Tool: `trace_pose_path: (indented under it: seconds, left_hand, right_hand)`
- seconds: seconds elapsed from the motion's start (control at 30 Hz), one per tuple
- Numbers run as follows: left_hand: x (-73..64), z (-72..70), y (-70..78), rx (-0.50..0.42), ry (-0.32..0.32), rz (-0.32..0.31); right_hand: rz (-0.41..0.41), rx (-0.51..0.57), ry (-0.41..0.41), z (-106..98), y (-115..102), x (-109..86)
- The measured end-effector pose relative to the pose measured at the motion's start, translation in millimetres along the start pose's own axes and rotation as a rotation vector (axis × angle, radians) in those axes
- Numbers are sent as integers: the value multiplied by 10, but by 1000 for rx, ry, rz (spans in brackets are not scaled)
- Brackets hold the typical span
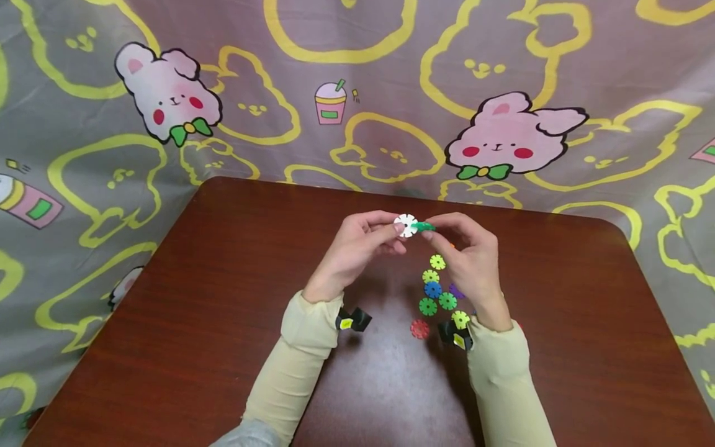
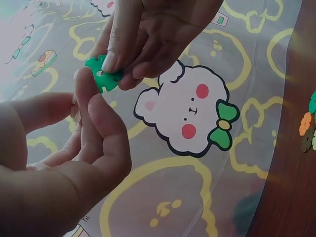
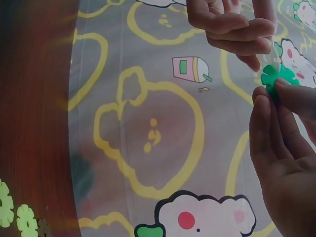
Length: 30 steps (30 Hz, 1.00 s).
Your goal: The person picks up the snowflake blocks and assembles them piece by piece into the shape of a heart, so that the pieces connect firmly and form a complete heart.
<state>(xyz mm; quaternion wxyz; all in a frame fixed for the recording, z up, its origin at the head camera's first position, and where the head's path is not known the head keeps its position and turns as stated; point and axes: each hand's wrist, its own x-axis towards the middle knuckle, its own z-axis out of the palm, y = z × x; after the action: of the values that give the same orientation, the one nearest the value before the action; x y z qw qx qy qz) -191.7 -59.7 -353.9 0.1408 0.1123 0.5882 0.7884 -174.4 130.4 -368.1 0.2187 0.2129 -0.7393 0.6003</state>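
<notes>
My left hand (image 1: 360, 248) pinches a white notched disc (image 1: 406, 225) between thumb and fingers, its flat face toward the head camera. My right hand (image 1: 469, 251) pinches a green notched disc (image 1: 424, 226), seen nearly edge-on there. The two discs meet at their edges, at right angles to each other, above the far part of the table. In the left wrist view the green disc (image 2: 103, 74) shows its centre hole and slots, while fingers mostly hide the white one. The right wrist view shows the green disc (image 3: 279, 76) under my right thumb.
Several loose notched discs lie on the brown table (image 1: 195, 310) below my right hand, among them a blue disc (image 1: 432, 289), a red disc (image 1: 420, 329) and a yellow disc (image 1: 437, 262). A patterned curtain (image 1: 380, 93) hangs behind the table's far edge.
</notes>
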Motion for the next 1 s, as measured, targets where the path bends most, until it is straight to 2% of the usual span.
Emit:
trace_pose_path:
  seconds: [0.4,0.47,0.57,0.67,0.77,0.87,1.0]
  left_hand:
    - [45,-7,-17,-68,36,-24]
    - [47,-24,-9,-81,43,-23]
    - [45,-56,-2,-102,52,-5]
    - [42,-82,8,-127,52,12]
    - [41,-100,13,-142,49,16]
    - [41,-110,16,-141,48,17]
    - [48,-124,7,-132,52,15]
  right_hand:
    - [31,-9,-28,-48,22,17]
    - [47,21,-18,-89,45,24]
    - [63,116,42,-175,104,43]
    - [73,257,139,-289,189,73]
    - [103,334,234,-432,282,84]
    - [177,392,318,-587,371,79]
    - [321,431,410,-776,471,58]
